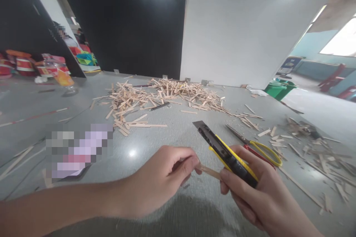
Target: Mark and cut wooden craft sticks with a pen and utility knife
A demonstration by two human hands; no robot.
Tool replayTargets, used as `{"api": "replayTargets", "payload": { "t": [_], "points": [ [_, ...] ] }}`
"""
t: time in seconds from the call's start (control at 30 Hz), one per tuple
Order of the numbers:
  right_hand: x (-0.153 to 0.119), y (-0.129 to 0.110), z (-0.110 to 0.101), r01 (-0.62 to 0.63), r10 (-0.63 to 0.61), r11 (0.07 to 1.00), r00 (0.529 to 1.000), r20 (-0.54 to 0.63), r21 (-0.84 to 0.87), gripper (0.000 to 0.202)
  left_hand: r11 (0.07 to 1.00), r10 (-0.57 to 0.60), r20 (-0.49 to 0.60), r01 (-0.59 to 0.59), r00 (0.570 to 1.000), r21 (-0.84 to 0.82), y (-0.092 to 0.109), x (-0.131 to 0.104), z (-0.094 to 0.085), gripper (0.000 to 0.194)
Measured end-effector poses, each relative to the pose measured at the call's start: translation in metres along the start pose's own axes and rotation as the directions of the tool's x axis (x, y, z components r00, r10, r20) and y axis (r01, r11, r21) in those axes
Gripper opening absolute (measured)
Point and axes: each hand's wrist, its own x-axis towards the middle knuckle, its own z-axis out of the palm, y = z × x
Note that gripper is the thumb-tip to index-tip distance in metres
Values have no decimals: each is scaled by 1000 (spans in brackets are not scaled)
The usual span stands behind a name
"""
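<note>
Between finger and thumb, my left hand [172, 172] pinches one end of a thin wooden craft stick [210, 172]. My right hand [257, 194] is wrapped round a yellow and black utility knife [229, 155], its blade out and pointing up and to the left. The stick's other end meets the fingertips of my right hand, so it spans the gap between both hands above the table. Just beyond my right hand lie scissors [267, 152] with yellow and red handles, partly hidden by that hand.
A loose heap of craft sticks [130, 98] lies at the back of the grey table [150, 142]. More sticks and scraps [324, 163] spread on the right. A blurred lilac object [96, 139] and a bottle [62, 76] are at left. Black and white panels [236, 33] stand behind.
</note>
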Motion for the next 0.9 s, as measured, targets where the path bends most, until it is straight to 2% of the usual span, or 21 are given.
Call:
{"api": "replayTargets", "payload": {
  "t": [0.07, 0.1, 0.2, 0.27, 0.33, 0.43, 0.53, 0.67, 0.73, 0.8, 0.9],
  "points": [
    [-1, -1, 1, 21, -21, 1000, 1000, -14, 5, 45, 985, 161, -81, -154, 984, 79, -6, 0, 4, 32],
    [-1, -1, 1, 24, -24, 1000, 1000, -18, -2, 43, 958, 273, -123, -259, 954, 122, -9, 0, 6, 25],
    [-3, 0, 2, 31, -32, 999, 998, -46, -17, 41, 836, 538, -188, -493, 821, 241, -17, 1, 11, 18],
    [-4, 2, 4, 40, -41, 999, 997, -58, -15, 40, 775, 612, -177, -541, 771, 326, -20, 1, 12, 16],
    [-5, 5, 5, 54, -55, 998, 997, -63, -20, 38, 733, 645, -149, -551, 750, 397, -21, 1, 12, 14],
    [-5, 10, 6, 75, -79, 996, 994, -75, -53, 37, 695, 664, -112, -556, 739, 455, -20, -1, 12, 13],
    [-5, 15, 7, 112, -124, 986, 987, -97, -125, 33, 685, 652, -99, -529, 751, 501, -19, -4, 15, 10],
    [-4, 20, 7, 229, -255, 942, 964, -79, -244, 24, 733, 580, -102, -463, 808, 498, -16, -7, 18, 14],
    [-5, 22, 8, 236, -262, 937, 962, -72, -257, 22, 779, 519, -86, -430, 850, 457, -16, -8, 18, 16],
    [-5, 24, 8, 231, -256, 941, 964, -75, -247, 23, 792, 491, -48, -423, 870, 441, -18, -9, 17, 17],
    [-6, 25, 8, 219, -240, 949, 968, -68, -229, 24, 722, 529, 53, -482, 847, 496, -22, -13, 17, 21]
  ]
}}
